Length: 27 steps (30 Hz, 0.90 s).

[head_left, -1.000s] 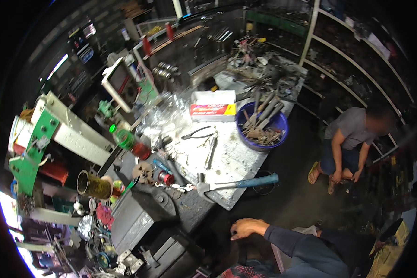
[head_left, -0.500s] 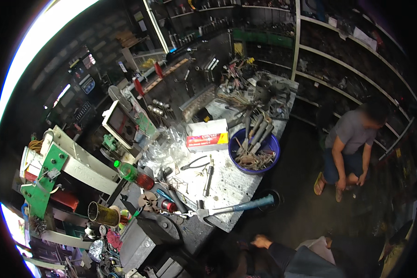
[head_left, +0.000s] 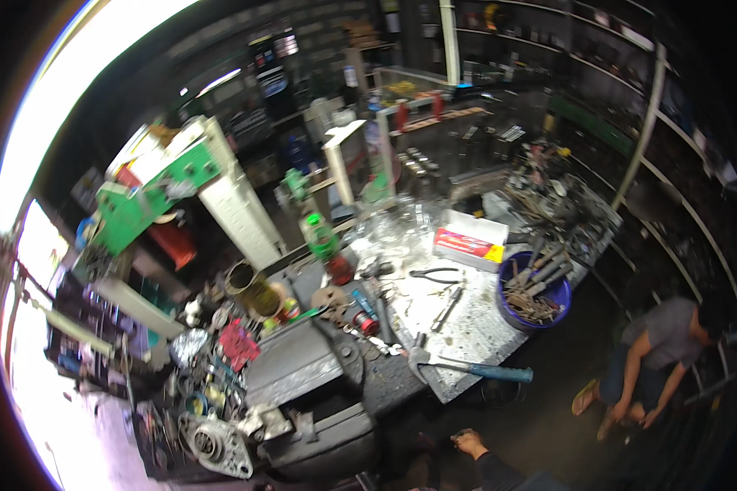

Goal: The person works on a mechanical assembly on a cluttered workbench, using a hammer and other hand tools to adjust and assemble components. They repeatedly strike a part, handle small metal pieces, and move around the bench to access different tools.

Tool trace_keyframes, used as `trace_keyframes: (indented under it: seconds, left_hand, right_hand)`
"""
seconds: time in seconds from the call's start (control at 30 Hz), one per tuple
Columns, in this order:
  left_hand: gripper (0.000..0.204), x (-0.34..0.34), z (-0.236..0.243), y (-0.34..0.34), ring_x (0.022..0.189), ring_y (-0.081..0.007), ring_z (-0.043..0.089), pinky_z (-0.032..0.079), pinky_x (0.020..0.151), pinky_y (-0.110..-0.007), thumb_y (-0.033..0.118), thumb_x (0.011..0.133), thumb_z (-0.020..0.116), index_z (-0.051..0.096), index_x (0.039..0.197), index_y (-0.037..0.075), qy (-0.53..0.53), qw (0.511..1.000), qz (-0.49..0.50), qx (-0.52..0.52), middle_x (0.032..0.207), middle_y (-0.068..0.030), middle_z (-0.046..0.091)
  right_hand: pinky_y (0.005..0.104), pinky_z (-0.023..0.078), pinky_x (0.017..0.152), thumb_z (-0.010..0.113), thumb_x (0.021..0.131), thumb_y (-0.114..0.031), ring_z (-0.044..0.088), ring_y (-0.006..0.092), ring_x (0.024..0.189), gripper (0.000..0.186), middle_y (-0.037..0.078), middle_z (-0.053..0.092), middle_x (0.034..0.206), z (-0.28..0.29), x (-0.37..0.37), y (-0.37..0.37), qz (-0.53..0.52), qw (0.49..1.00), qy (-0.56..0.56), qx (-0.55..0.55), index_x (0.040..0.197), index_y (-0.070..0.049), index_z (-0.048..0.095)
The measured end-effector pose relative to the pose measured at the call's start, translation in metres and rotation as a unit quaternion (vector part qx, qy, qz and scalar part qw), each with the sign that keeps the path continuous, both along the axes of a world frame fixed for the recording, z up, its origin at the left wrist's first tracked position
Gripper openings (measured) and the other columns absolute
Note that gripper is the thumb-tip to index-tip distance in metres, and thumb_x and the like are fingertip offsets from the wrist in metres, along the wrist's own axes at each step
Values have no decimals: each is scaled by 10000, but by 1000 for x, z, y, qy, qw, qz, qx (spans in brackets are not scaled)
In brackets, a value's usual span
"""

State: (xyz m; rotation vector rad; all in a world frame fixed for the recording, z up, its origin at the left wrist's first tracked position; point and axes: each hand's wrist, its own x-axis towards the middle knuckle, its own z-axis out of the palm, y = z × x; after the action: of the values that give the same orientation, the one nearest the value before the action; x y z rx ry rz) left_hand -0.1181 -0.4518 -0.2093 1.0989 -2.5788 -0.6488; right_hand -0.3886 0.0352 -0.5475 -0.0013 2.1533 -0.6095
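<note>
Hammer [head_left: 467, 367], blue-handled, flat on workbench [head_left: 475, 327]

Scene is dimly lit overall; strong daylight is blown out to white glare along the left rim. The desk [head_left: 467, 327] top is caught by soft sheen approx. at its middle. Shelves at right and the floor are lost in deep shadow. Motion blur is seen throughout; straight edges are bent by fisheye distortion, w/ black vignette at corners.
</note>
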Motion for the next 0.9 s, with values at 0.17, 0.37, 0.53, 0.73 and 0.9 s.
trace_keyframes:
  seconds: [0.17,0.37,0.53,0.73,0.9]
  left_hand:
    - [468,49,-50,-31,1036,-319,684,516,922,-361,308,846,781,686,1186,1,-152,978,126,70,1092,-216,709]
    - [434,72,-79,-41,1063,-334,697,539,910,-393,385,923,705,711,1187,41,-72,963,54,252,1118,-196,723]
    - [393,74,-85,-49,1042,-327,694,532,899,-390,367,960,648,717,1155,32,-17,933,26,358,1061,-190,727]
    - [390,88,-97,-72,919,-296,701,524,815,-392,386,967,651,739,1063,19,-31,913,-68,402,952,-180,727]
    - [363,87,-99,-87,846,-212,684,527,791,-347,348,950,704,747,1042,-1,-23,849,-141,509,904,-137,734]
  right_hand:
    - [370,578,747,729,884,-335,742,234,811,311,124,763,916,55,-13,-47,-193,970,30,-141,981,-41,759]
    - [425,543,784,750,841,-344,713,373,887,345,197,744,904,47,10,-55,94,956,260,-96,934,-13,764]
    - [469,460,1015,501,1015,-325,658,322,1106,327,139,729,1133,43,63,-69,182,950,212,-137,1052,-112,747]
    - [408,523,879,652,942,-323,682,352,1024,317,191,724,1023,129,111,-136,182,962,182,-87,1084,-48,721]
    - [318,453,443,716,904,-201,618,180,522,209,94,672,696,189,151,-165,-114,988,31,-94,928,6,705]
